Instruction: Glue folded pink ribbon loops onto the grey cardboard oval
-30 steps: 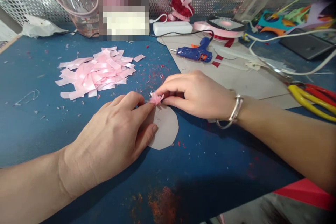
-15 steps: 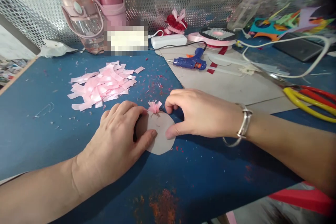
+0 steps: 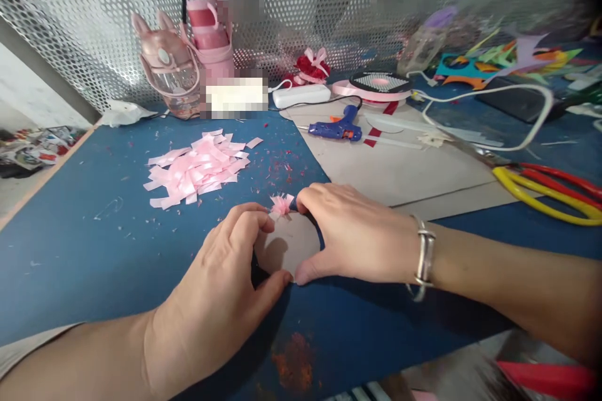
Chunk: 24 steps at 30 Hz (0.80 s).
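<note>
A round grey cardboard disc [image 3: 297,239] lies on the blue tabletop between my hands. At its far edge sits a small tuft of folded pink ribbon [image 3: 281,205]. My left hand [image 3: 221,276] curves around the disc's left side, fingertips at the upper left and thumb at the near edge. With bent fingers by the tuft and thumb on the near edge, my right hand [image 3: 348,238] grips the disc from the right. The fingers of both hands partly cover the disc's rim.
Cut pink ribbon strips [image 3: 200,169] are heaped at the left. Behind the disc lie a blue glue gun [image 3: 335,128] and grey cardboard sheets [image 3: 376,166]. Yellow-and-red-handled scissors [image 3: 548,191] rest at the right. Bottles [image 3: 172,75] and a ribbon roll [image 3: 376,88] stand farther back.
My right hand has closed in on the disc's right side, its thumb now on the near edge. My left thumb has slid from the disc's face to its near edge. The view has shifted.
</note>
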### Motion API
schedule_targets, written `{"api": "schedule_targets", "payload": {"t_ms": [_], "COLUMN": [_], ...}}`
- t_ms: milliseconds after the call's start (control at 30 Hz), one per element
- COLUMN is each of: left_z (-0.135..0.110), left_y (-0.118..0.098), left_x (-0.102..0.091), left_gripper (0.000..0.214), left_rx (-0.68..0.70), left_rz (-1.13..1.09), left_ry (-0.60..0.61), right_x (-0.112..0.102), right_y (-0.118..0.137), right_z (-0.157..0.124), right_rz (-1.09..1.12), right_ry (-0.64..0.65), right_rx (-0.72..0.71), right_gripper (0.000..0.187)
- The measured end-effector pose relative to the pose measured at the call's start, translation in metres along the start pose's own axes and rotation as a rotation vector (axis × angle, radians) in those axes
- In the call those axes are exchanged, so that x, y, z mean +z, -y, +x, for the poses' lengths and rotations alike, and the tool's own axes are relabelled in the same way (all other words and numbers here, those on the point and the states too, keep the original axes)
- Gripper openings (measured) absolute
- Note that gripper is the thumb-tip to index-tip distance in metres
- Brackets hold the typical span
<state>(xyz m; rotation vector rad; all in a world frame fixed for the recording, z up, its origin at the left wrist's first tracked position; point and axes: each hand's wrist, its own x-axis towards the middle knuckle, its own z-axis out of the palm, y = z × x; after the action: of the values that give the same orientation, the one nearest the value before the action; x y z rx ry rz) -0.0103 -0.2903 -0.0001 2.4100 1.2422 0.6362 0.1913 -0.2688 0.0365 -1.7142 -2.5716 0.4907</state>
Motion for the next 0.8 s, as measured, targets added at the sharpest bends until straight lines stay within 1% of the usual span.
{"api": "schedule_targets", "payload": {"t_ms": [67, 133, 200, 233, 267, 300, 333, 400, 467, 533, 600, 667, 733, 800], "left_z": [0.001, 0.005, 0.009, 0.010, 0.011, 0.011, 0.010, 0.007, 0.003, 0.000, -0.002, -0.003, -0.002, -0.001], "left_y": [0.000, 0.002, 0.004, 0.005, 0.006, 0.007, 0.007, 0.008, 0.008, 0.008, 0.008, 0.008, 0.008, 0.009], "left_x": [-0.002, -0.006, -0.010, -0.011, -0.012, -0.011, -0.010, -0.007, -0.003, -0.001, -0.002, -0.006, -0.011, -0.016], "left_gripper": [0.039, 0.032, 0.027, 0.026, 0.027, 0.031, 0.034, 0.038, 0.035, 0.027, 0.023, 0.022, 0.023, 0.027], "left_rx": [-0.024, -0.112, -0.173, -0.179, -0.177, -0.183, -0.197, -0.211, -0.139, 0.004, 0.143, 0.254, 0.344, 0.409], "left_rz": [-0.032, -0.048, -0.005, 0.026, 0.048, 0.046, 0.010, -0.143, -0.316, -0.401, -0.380, -0.315, -0.251, -0.203], "left_ry": [-0.002, 0.034, 0.089, 0.104, 0.102, 0.075, 0.033, -0.063, -0.162, -0.246, -0.305, -0.334, -0.361, -0.378], "right_x": [-0.003, -0.008, -0.011, -0.011, -0.010, -0.009, -0.008, -0.004, -0.002, -0.002, -0.002, 0.000, 0.004, 0.008], "right_y": [0.002, 0.002, 0.000, -0.001, -0.003, -0.005, -0.007, -0.010, -0.013, -0.014, -0.014, -0.014, -0.014, -0.013], "right_z": [0.004, 0.010, 0.017, 0.020, 0.021, 0.021, 0.020, 0.015, 0.008, 0.002, -0.002, -0.002, -0.002, 0.000], "right_rz": [-0.041, -0.058, -0.071, -0.051, -0.003, 0.064, 0.138, 0.266, 0.379, 0.482, 0.522, 0.497, 0.469, 0.435], "right_ry": [0.039, 0.105, 0.162, 0.169, 0.157, 0.134, 0.098, 0.019, -0.055, -0.145, -0.246, -0.350, -0.449, -0.546], "right_rx": [0.015, 0.009, 0.017, 0.028, 0.040, 0.048, 0.047, 0.014, -0.100, -0.283, -0.483, -0.635, -0.740, -0.790], "right_gripper": [0.065, 0.064, 0.065, 0.065, 0.064, 0.061, 0.056, 0.038, 0.019, 0.013, 0.013, 0.015, 0.019, 0.020]}}
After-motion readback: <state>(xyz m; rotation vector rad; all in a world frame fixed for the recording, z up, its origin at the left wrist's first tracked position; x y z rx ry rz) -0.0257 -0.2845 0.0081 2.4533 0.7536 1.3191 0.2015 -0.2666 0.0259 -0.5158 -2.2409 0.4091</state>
